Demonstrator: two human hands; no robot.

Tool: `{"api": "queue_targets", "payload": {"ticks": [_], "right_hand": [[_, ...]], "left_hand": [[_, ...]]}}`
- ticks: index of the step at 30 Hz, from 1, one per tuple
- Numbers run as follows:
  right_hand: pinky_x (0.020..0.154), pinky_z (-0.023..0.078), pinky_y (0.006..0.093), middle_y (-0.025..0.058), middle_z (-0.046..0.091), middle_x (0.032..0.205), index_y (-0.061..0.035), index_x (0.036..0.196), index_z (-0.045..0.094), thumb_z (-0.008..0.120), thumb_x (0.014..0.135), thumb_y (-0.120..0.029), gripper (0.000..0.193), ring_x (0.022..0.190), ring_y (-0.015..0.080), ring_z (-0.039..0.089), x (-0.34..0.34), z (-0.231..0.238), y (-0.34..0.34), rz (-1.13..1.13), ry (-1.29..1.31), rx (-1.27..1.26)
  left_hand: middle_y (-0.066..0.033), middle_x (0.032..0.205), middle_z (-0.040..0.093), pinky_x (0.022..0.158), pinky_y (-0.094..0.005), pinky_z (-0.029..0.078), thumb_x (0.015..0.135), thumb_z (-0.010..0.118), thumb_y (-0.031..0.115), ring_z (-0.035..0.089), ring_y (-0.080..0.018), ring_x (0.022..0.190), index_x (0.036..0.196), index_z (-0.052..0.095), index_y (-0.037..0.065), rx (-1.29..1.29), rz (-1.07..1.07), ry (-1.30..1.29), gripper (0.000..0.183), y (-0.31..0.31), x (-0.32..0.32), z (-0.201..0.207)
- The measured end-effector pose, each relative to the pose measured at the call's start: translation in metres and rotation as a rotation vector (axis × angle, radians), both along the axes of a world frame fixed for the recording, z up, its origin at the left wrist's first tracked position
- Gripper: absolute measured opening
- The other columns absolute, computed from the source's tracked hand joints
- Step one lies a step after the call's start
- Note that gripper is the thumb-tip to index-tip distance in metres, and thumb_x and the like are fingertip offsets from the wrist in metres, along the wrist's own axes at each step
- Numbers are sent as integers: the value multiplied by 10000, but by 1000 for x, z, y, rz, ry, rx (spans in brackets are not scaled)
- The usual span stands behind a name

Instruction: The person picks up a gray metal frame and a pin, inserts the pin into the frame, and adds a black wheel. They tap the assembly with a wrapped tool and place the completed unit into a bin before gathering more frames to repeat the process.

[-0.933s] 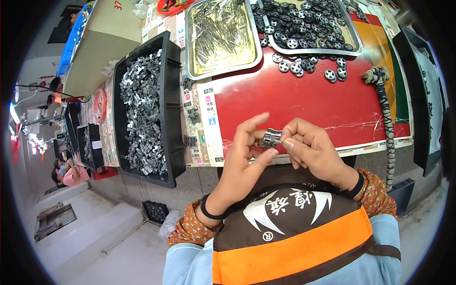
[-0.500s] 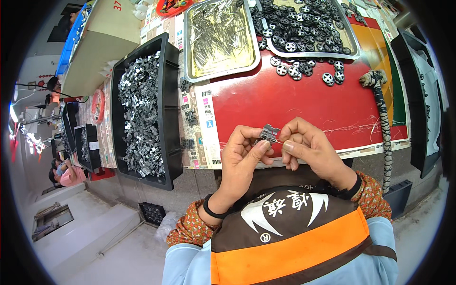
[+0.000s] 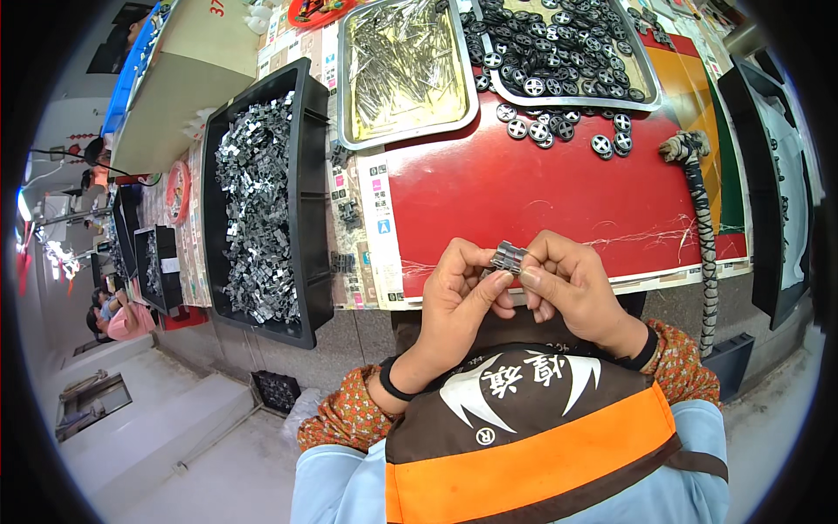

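My left hand (image 3: 457, 295) pinches a small grey plastic part (image 3: 507, 257) with notched edges, between thumb and fingers, over the near edge of the red work surface. My right hand (image 3: 574, 285) is closed at the part's right end, its thumb and forefinger pressed against it. Whatever else those right fingertips may hold is hidden. Beyond my hands stand a metal tray of thin metal pins (image 3: 408, 74) and another metal tray (image 3: 656, 98) full of small black wheels (image 3: 559, 61) with silver cross-shaped hubs. Several loose wheels (image 3: 539, 131) lie just in front of that tray.
To the left stands a black bin (image 3: 316, 218) filled with small grey parts (image 3: 259, 210). A tape-wrapped stick (image 3: 705, 236) lies at the right, and a black tray (image 3: 759, 175) stands farther right. An orange-red dish (image 3: 319, 10) is at the back. People sit at far left.
My right hand has moved in against the grey part, closing the small gap between my hands. The part has turned and come slightly right and nearer to me.
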State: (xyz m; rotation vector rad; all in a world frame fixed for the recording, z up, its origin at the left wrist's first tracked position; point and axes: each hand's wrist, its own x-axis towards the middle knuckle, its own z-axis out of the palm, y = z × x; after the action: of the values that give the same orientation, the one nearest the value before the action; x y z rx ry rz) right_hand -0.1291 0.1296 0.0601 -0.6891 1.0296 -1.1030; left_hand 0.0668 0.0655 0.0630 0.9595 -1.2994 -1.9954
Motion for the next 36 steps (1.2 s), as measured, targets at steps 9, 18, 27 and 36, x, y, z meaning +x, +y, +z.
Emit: {"api": "queue_targets", "payload": {"ticks": [9, 18, 27, 36], "right_hand": [[501, 527, 228, 31, 638, 721, -20, 1005, 582, 652, 1061, -153, 161, 531, 57, 586, -3, -11, 1, -3, -169, 70], [494, 537, 226, 43, 638, 727, -6, 1015, 565, 638, 1075, -170, 189, 518, 73, 606, 0, -4, 8, 27, -54, 44], [500, 568, 247, 53, 635, 727, -6, 1014, 553, 631, 1079, -172, 195, 519, 96, 621, 1, -20, 10, 4, -221, 42], [502, 585, 271, 56, 635, 724, -3, 996, 547, 634, 1076, -160, 197, 518, 112, 623, -1, -18, 8, -3, -300, 48]], "left_hand": [[-115, 1082, 692, 678, -255, 631, 1066, 635, 70, 707, -106, 817, 1160, 521, 25, -10, -24, 24, 154, 1, 1, -10], [-120, 1073, 678, 652, -272, 631, 1079, 606, 72, 685, -111, 782, 1163, 499, 27, 94, -40, 69, 143, 6, 4, -14], [-134, 1073, 661, 626, -270, 618, 1090, 593, 85, 677, -117, 762, 1160, 473, 30, 53, -41, 93, 149, 10, 3, -19], [-116, 1082, 668, 669, -266, 626, 1092, 596, 99, 684, -115, 802, 1175, 473, 41, 51, -50, 60, 160, 9, -1, -15]]}}
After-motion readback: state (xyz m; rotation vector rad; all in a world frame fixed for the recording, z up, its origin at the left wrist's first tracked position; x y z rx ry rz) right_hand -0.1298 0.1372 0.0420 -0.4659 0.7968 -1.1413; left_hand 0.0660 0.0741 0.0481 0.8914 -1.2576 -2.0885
